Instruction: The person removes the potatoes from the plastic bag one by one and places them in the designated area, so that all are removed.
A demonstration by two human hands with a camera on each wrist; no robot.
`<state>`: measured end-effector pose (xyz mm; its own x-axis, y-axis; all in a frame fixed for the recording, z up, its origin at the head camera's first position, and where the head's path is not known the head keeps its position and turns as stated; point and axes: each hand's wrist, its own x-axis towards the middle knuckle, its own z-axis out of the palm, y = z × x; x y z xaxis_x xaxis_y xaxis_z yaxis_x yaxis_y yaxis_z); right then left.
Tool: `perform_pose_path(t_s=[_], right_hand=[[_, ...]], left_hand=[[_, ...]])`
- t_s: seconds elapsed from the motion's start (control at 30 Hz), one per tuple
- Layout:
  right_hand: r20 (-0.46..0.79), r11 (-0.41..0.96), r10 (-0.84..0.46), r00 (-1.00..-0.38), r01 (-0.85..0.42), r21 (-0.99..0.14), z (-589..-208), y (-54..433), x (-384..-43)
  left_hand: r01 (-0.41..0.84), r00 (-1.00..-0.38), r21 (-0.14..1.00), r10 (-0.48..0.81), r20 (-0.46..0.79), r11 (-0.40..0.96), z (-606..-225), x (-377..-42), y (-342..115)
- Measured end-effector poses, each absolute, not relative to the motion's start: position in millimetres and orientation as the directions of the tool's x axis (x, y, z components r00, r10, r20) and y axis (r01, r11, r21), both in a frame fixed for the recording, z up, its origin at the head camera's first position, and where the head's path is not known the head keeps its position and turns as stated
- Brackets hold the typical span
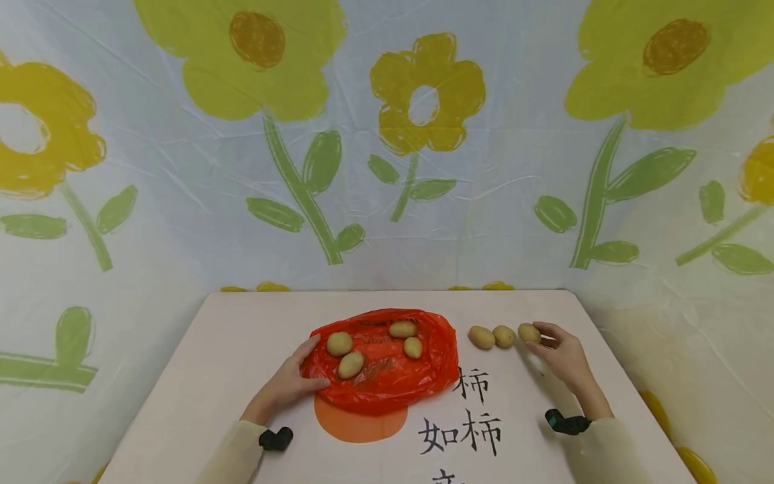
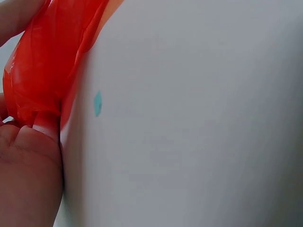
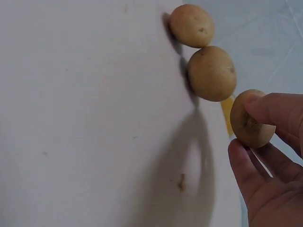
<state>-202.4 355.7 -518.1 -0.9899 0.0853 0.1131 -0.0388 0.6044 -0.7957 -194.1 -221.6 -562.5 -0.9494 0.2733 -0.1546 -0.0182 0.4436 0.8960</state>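
Near the table's far right, my right hand (image 1: 566,355) pinches a small yellowish potato (image 3: 251,120) between thumb and fingers. Two more potatoes lie side by side just left of it: a rounder one (image 1: 504,337) and, touching it, a longer one (image 1: 482,337). A red plastic bag (image 1: 429,376) is spread out left of centre. Several potatoes, among them a round one (image 1: 339,344) and an oval one (image 1: 351,366), sit on or in its opened red film. My left hand (image 1: 290,383) holds the bag's left edge, thumb and fingers spread around it.
The pale table (image 1: 242,323) has black characters (image 1: 462,433) printed right of the bag and an orange round print (image 1: 363,423) partly under it. A flower-patterned cloth (image 1: 387,249) hangs behind and at both sides. Dark bands (image 1: 567,422) sit at both wrists.
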Motion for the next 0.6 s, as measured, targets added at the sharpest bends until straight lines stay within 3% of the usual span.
perform_pose_path(t_s=[0.6], right_hand=[[0.017, 0.632, 0.102, -0.995, 0.051, -0.773, -532.7, 354.9, -208.6]], left_hand=[[-0.048, -0.948, 0.892, 0.26, -0.182, 0.45, -562.6, -196.9, -221.1]])
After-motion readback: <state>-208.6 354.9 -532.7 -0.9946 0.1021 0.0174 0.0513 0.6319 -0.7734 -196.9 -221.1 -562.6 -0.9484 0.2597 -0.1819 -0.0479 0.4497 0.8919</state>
